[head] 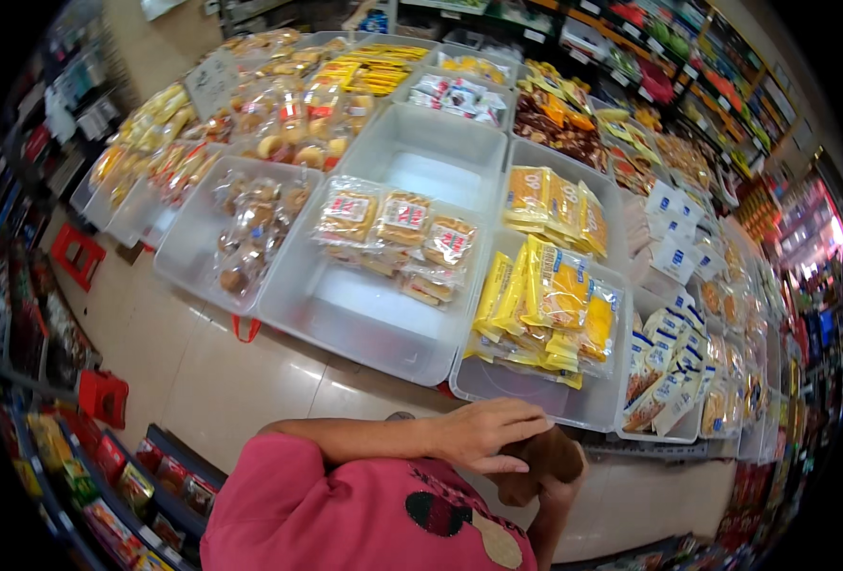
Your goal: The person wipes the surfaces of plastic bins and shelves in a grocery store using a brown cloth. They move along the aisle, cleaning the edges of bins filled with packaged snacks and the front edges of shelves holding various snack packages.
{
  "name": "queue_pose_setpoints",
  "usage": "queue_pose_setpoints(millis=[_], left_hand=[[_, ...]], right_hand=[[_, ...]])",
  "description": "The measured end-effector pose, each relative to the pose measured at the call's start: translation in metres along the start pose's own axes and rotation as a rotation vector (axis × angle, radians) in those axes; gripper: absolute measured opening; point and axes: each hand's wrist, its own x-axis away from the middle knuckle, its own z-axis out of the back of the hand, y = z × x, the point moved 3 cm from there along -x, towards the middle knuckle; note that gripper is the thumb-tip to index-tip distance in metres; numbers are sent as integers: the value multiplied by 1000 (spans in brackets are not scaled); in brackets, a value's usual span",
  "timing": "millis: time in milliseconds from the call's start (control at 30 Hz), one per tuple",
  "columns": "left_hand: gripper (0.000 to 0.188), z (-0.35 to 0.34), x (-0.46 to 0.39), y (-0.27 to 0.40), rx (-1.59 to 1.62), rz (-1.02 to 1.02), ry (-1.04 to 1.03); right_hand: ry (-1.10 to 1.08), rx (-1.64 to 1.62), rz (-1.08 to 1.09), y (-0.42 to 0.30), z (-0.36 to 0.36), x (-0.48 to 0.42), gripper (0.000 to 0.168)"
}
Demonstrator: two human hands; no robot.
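In front of my pink shirt, my right hand grips a crumpled brown piece of what looks like cloth. My left hand reaches across from the left, thumb and fingers apart, against the upper edge of that cloth; whether it pinches it is hard to see. Just beyond the hands stands a clear plastic bin with yellow packaged snacks. Left of it, another plastic bin holds clear-wrapped biscuits, stacked towards its far end.
Bagged round brown snacks fill part of a bin at left. White-and-blue packets stand at right. Red plastic stools sit on the tiled floor. Low shelves of packaged goods are at lower left.
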Motion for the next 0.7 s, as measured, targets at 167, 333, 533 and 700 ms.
queue_pose_setpoints(millis=[167,333,533,700], left_hand=[[97,1,16,18,-16,313,36],[113,-12,35,35,-140,433,193],[116,-27,70,41,10,597,469],[112,-22,62,56,-212,529,387]], right_hand=[[-183,-168,120,-3,-45,-16,51],[-396,-389,149,0,-67,-17,52],[-474,-499,-35,-3,-93,-2,49],[-463,-546,-159,-12,-92,1,46]])
